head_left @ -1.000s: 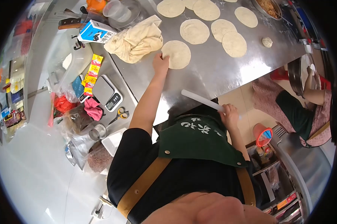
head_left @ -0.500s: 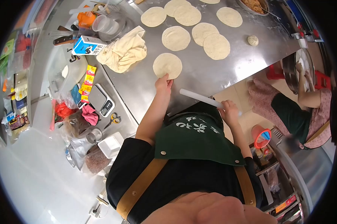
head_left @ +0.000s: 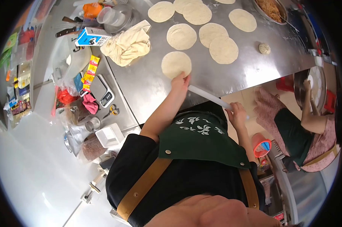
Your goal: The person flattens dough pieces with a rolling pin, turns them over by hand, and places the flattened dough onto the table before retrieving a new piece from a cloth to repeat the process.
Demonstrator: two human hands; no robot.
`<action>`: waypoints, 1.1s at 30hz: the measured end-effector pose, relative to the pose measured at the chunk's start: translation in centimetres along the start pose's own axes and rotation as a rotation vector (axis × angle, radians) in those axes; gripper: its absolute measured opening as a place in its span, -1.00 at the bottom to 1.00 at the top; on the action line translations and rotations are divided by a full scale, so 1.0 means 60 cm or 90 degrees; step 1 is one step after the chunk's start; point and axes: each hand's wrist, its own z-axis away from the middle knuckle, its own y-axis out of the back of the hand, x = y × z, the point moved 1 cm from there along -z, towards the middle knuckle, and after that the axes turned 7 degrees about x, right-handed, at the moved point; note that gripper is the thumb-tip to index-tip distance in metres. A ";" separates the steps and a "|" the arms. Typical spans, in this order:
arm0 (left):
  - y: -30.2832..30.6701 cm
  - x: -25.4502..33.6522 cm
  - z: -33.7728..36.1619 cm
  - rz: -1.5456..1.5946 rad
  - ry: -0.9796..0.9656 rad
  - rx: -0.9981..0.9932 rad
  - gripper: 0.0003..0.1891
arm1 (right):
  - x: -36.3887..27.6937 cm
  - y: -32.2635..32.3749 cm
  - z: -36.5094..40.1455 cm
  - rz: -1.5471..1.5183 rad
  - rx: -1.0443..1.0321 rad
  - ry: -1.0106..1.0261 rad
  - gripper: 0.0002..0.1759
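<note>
The right hand (head_left: 238,113) has its fingers wrapped around the near part of the white rolling pin (head_left: 208,97), whose far end reaches over the near edge of the surface (head_left: 142,96). The pin looks stiff and smooth, likely best held in a full wrap. Just beyond, the left hand (head_left: 179,81) has its fingers on the near rim of a dough round (head_left: 174,63) lying flat; whether they pinch or only press, I cannot tell. The round should be light, limp and easily torn, best taken by its rim with spread support. A strip of metal separates it from the crumpled cloth (head_left: 127,44) to its left; another round (head_left: 181,36) lies near its far edge, tighter for room.
</note>
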 end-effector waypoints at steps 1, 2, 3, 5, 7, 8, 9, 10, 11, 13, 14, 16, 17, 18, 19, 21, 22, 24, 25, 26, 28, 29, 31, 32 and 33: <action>-0.009 -0.021 0.002 0.008 0.013 -0.025 -0.66 | 0.012 0.005 -0.002 0.007 0.008 -0.001 -0.63; -0.018 -0.039 0.006 0.017 0.024 -0.051 -0.67 | 0.024 0.012 -0.002 0.014 0.016 -0.002 -0.62; -0.025 -0.051 0.009 0.024 0.035 -0.079 -0.67 | 0.035 0.017 -0.004 0.020 0.027 -0.004 -0.62; -0.040 -0.062 0.024 0.010 0.050 -0.067 -0.71 | 0.044 0.041 -0.010 0.046 0.030 -0.009 -0.63; -0.046 -0.072 0.030 -0.005 0.078 -0.084 -0.72 | 0.048 0.064 -0.016 0.079 0.041 -0.005 -0.64; -0.045 -0.081 0.038 -0.010 0.099 -0.104 -0.71 | 0.051 0.070 -0.015 0.087 0.047 -0.010 -0.65; -0.039 -0.085 0.039 -0.016 0.120 -0.124 -0.71 | 0.052 0.074 -0.016 0.095 0.053 -0.015 -0.65; -0.031 -0.085 0.038 -0.056 0.125 -0.176 -0.70 | 0.052 0.077 -0.016 0.104 0.058 -0.021 -0.66; -0.020 -0.084 0.034 -0.096 0.130 -0.227 -0.70 | 0.051 0.079 -0.017 0.110 0.062 -0.009 -0.67; -0.007 -0.065 0.042 -0.218 0.123 -0.300 -0.71 | 0.041 0.082 -0.013 0.145 0.060 -0.031 -0.68; 0.013 -0.041 0.042 -0.300 0.112 -0.315 -0.72 | 0.034 0.079 -0.006 0.157 0.059 -0.041 -0.68; 0.044 0.037 0.039 -0.441 -0.012 -0.312 -0.76 | 0.035 0.067 0.019 0.130 0.078 -0.084 -0.69; 0.053 0.082 0.031 -0.500 -0.120 -0.297 -0.80 | 0.039 0.056 0.027 0.115 0.089 -0.107 -0.69; 0.057 0.131 0.017 -0.472 -0.232 -0.206 -0.83 | 0.036 0.044 0.031 0.118 0.088 -0.128 -0.69; 0.058 0.184 -0.005 -0.439 -0.337 -0.114 -0.86 | 0.033 0.039 0.036 0.123 0.083 -0.150 -0.69; 0.074 0.288 -0.081 -0.382 -0.683 0.048 -0.82 | 0.023 0.016 0.035 0.124 0.092 -0.160 -0.69; 0.083 0.340 -0.138 -0.312 -0.813 0.124 -0.77 | 0.016 0.002 0.034 0.119 0.101 -0.149 -0.69; 0.087 0.406 -0.191 -0.260 -0.937 0.312 -0.72 | -0.002 -0.019 0.024 0.104 0.100 -0.153 -0.69; 0.078 0.431 -0.179 -0.284 -0.929 0.423 -0.71 | -0.026 -0.028 0.017 0.093 0.086 -0.168 -0.69; 0.069 0.452 -0.166 -0.308 -0.916 0.535 -0.70 | -0.051 -0.038 0.011 0.082 0.073 -0.182 -0.69; 0.044 0.483 -0.141 -0.481 -1.108 0.269 -0.71 | -0.088 -0.063 0.002 0.098 0.092 -0.148 -0.71; 0.034 0.493 -0.130 -0.566 -1.188 0.123 -0.71 | -0.099 -0.076 0.003 0.078 0.097 -0.132 -0.72; -0.019 0.504 -0.135 -0.626 -1.225 -0.062 -0.72 | -0.130 -0.096 -0.005 0.026 0.099 -0.122 -0.74; -0.043 0.502 -0.131 -0.674 -1.227 -0.116 -0.70 | -0.147 -0.103 -0.009 0.010 0.090 -0.127 -0.73; -0.068 0.495 -0.122 -0.723 -1.225 -0.171 -0.68 | -0.160 -0.110 -0.011 -0.007 0.080 -0.133 -0.73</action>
